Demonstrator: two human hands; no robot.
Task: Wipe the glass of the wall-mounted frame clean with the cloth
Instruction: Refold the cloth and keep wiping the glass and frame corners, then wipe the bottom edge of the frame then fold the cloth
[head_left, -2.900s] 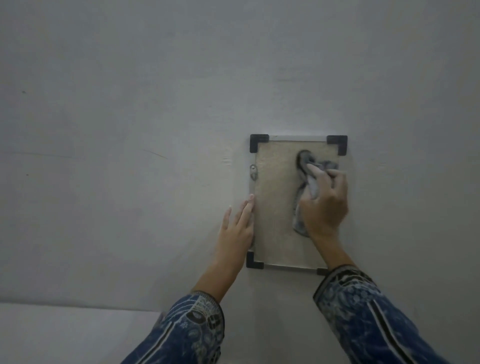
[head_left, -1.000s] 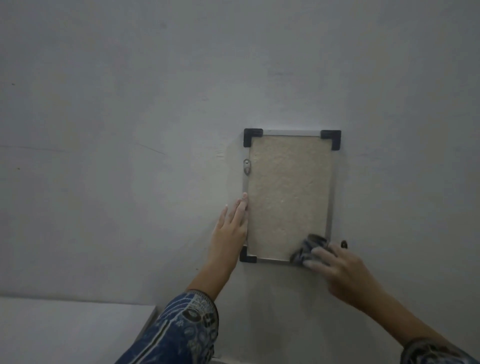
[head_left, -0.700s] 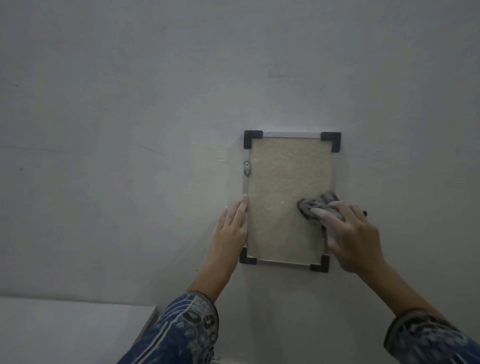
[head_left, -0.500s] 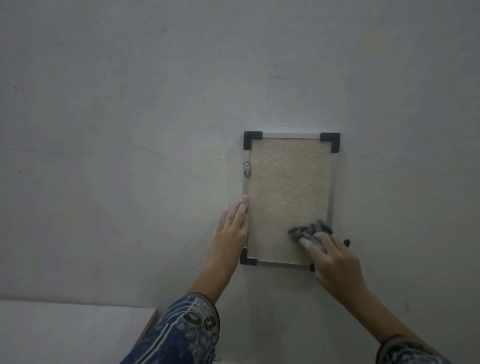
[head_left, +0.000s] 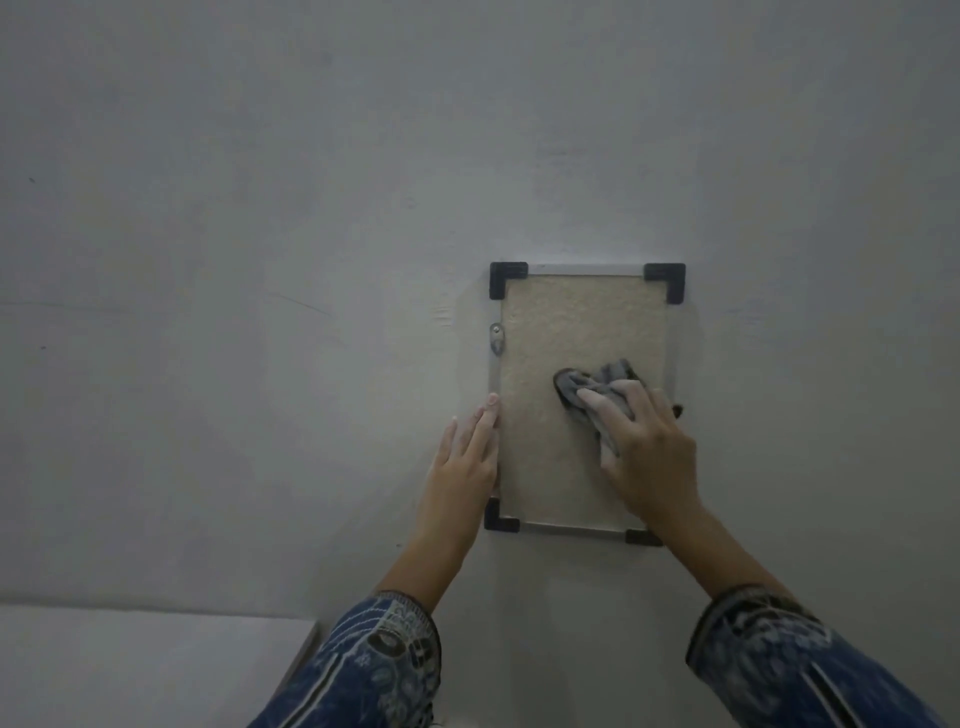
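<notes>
A small upright frame hangs on the grey wall, with a beige textured panel behind glass, a thin silver rim and black corner pieces. My right hand presses a crumpled grey cloth against the glass, right of its middle, with the fingers lying over the cloth. My left hand lies flat on the wall, its straight fingers touching the frame's lower left edge. The frame's lower right corner is partly hidden behind my right wrist.
A small metal hanger clip sits at the frame's left edge. The grey wall fills the view. A pale flat surface lies at the lower left. Patterned blue sleeves cover both forearms.
My right hand with the cloth has gone from the frame's lower right up and left to the middle of the glass. The left hand has stayed at the left edge.
</notes>
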